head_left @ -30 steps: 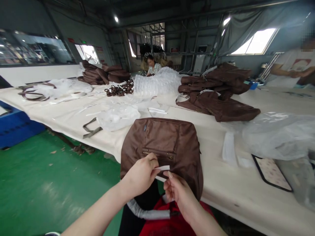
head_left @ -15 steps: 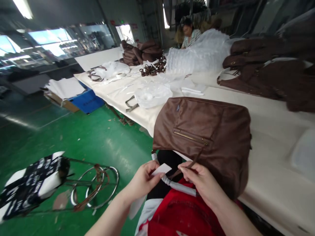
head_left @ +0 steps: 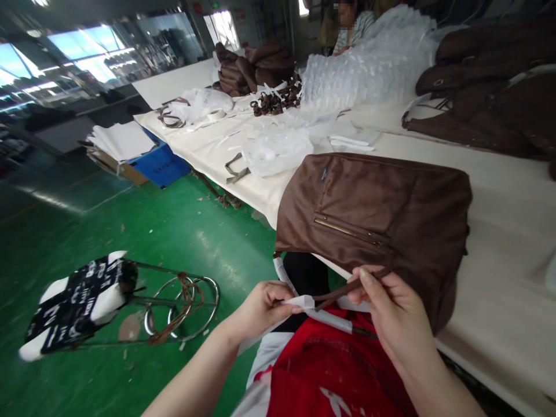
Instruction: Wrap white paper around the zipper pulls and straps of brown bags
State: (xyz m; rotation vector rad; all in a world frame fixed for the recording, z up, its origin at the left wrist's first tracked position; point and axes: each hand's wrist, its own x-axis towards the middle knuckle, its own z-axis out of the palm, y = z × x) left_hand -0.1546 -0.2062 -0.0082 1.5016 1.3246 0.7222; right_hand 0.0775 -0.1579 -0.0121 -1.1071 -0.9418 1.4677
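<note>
A brown leather bag (head_left: pixel 373 202) with a brass zipper lies at the near edge of the table, partly over the lap. My left hand (head_left: pixel 267 310) pinches a white strip (head_left: pixel 299 302) in front of the bag's left corner. My right hand (head_left: pixel 386 295) grips a thin brown strap (head_left: pixel 339 295) between thumb and fingers. The strap's far end reaches the white strip beside my left fingertips. A handle wrapped in white (head_left: pixel 332 320) curves below both hands, above a red apron (head_left: pixel 334 370).
Plastic wrap (head_left: pixel 278 150), brown straps (head_left: pixel 278 99), clear bags (head_left: pixel 356 81) and piled brown bags (head_left: pixel 490 110) cover the pale table (head_left: pixel 512 220). A person (head_left: pixel 354 26) is behind. A stool (head_left: pixel 82 301) and blue box (head_left: pixel 160 165) stand on the left.
The view has shifted slightly. My right hand now holds the strap more stretched out, and its far end meets the white strip, which has turned in my left hand.
</note>
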